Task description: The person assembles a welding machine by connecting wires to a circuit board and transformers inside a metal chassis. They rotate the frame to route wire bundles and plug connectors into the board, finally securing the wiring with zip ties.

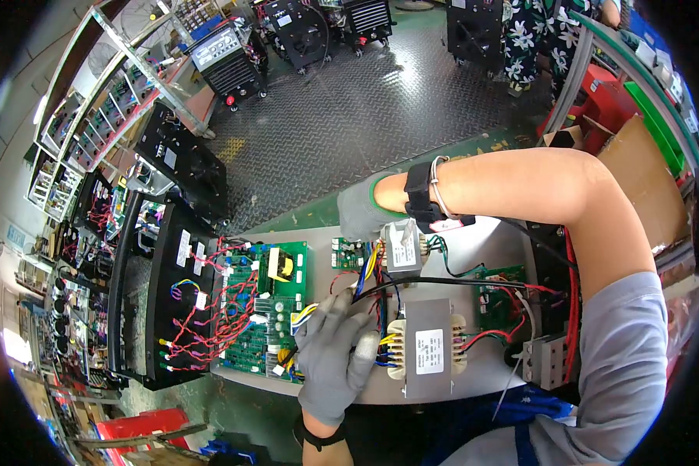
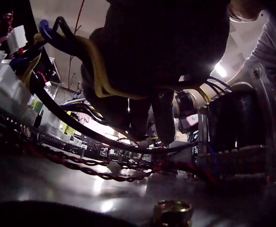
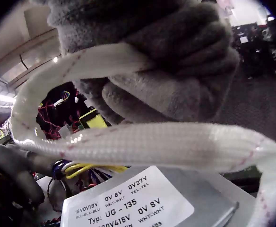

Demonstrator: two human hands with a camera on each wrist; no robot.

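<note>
My gloved left hand lies palm down over the wires between the green circuit board and the large transformer, fingers loosely bent, thumb apart. In the left wrist view, yellow wires run across the palm side of the dark left hand. Beyond the small transformer, my right hand is partly hidden by its own wrist. The right wrist view shows the right hand with curled fingers gripping a white woven sleeve, which loops above the labelled transformer.
A black front panel with red wires stands left of the metal base plate. A black cable crosses above the large transformer. Small green boards sit at the right. Black machines stand on the patterned floor.
</note>
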